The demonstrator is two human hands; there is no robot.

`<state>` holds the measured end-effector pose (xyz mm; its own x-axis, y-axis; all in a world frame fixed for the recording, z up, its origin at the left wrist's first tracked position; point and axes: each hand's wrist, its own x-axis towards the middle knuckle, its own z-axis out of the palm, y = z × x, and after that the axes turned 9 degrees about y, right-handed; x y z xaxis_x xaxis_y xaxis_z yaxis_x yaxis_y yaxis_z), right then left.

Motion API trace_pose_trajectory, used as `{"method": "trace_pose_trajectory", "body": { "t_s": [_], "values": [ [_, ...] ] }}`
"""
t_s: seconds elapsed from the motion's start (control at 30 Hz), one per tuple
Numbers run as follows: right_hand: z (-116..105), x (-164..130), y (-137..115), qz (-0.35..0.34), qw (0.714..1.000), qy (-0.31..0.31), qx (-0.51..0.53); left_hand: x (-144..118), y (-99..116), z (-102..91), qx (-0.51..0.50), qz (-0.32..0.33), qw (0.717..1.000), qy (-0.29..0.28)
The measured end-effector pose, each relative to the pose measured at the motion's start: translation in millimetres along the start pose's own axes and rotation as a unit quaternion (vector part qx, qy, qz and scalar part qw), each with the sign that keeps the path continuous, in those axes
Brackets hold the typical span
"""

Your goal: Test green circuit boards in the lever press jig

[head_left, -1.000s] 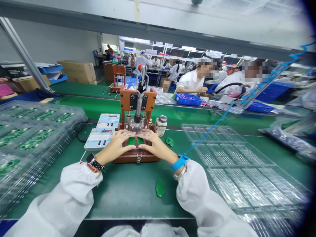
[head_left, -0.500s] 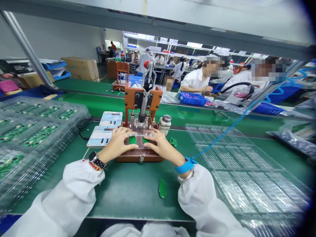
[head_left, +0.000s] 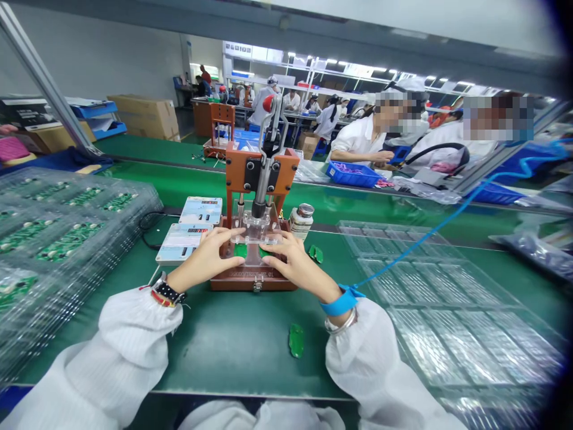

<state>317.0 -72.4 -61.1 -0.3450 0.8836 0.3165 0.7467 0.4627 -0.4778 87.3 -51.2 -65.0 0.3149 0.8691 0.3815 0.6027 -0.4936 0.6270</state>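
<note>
An orange lever press fixture [head_left: 260, 173] stands on a brown base [head_left: 250, 280] at the middle of the green bench. My left hand [head_left: 206, 258] and my right hand [head_left: 290, 263] rest on the base from either side, fingertips touching small green circuit boards [head_left: 240, 251] lying under the clear acrylic plate [head_left: 256, 230]. Whether the fingers pinch the boards cannot be made out. Another green board [head_left: 296, 340] lies loose on the mat near my right wrist. A blue wrist strap [head_left: 342, 301] with a coiled cord is on my right wrist.
Stacked clear trays of green boards [head_left: 58, 239] fill the left. Clear trays [head_left: 439, 298] cover the right. Two counter boxes [head_left: 190, 230] sit left of the press, a small jar [head_left: 301, 220] and two green boards [head_left: 316, 253] to its right. Other people work across the conveyor.
Both hands stay on the fixture base, fingers shifted slightly on the green boards. My view has tilted a little, moving the scene up and right.
</note>
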Motion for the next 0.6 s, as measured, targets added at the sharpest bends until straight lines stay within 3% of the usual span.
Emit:
{"method": "trace_pose_trajectory", "body": {
  "t_s": [0.17, 0.43, 0.6],
  "values": [
    [9.3, -4.6, 3.8, 0.014, 0.999, 0.048, 0.017, -2.3, -7.5, 5.7, -0.069, 0.010, 0.998, -0.001],
    [12.3, -8.0, 8.4, 0.036, 0.997, 0.070, -0.007, -14.2, -19.5, 14.7, -0.077, 0.055, 0.987, 0.133],
    [12.5, -12.2, 2.8, 0.032, 0.992, 0.098, -0.078, -16.8, -22.4, 13.3, -0.047, 0.073, 0.984, 0.153]
  ]
}}
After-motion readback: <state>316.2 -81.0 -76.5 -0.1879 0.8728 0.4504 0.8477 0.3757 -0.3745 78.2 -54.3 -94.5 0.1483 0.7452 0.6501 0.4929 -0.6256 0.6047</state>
